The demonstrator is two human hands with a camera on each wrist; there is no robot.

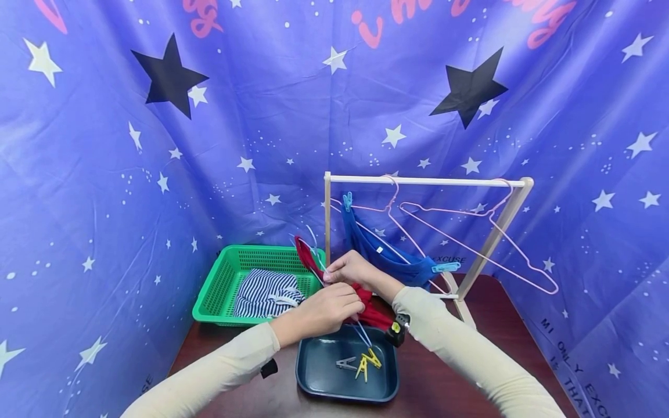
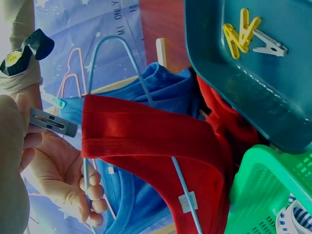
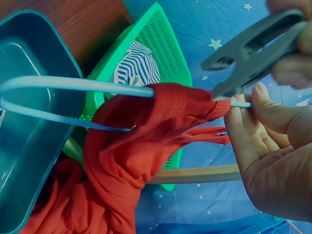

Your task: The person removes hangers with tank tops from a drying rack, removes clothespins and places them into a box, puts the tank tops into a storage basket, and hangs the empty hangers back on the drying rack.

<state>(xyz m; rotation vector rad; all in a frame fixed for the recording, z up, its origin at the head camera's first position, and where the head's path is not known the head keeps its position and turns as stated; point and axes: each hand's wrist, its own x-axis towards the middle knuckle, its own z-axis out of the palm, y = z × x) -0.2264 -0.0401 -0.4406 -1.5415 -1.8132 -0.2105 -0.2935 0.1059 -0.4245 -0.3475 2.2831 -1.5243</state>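
Observation:
My left hand pinches the handle end of a grey clothespin. In the right wrist view, the clothespin's tips stand apart, right at the edge of a red garment's strap. My right hand grips a light blue hanger close beside that strap. The red garment hangs over the hanger, its lower part bunched down by the dark tray. In the left wrist view, a white tag shows on its inside.
A dark tray holds yellow and grey clothespins. Left of it stands a green basket with a striped garment. On a wooden rack hang pink hangers, one carrying a blue garment with blue clothespins.

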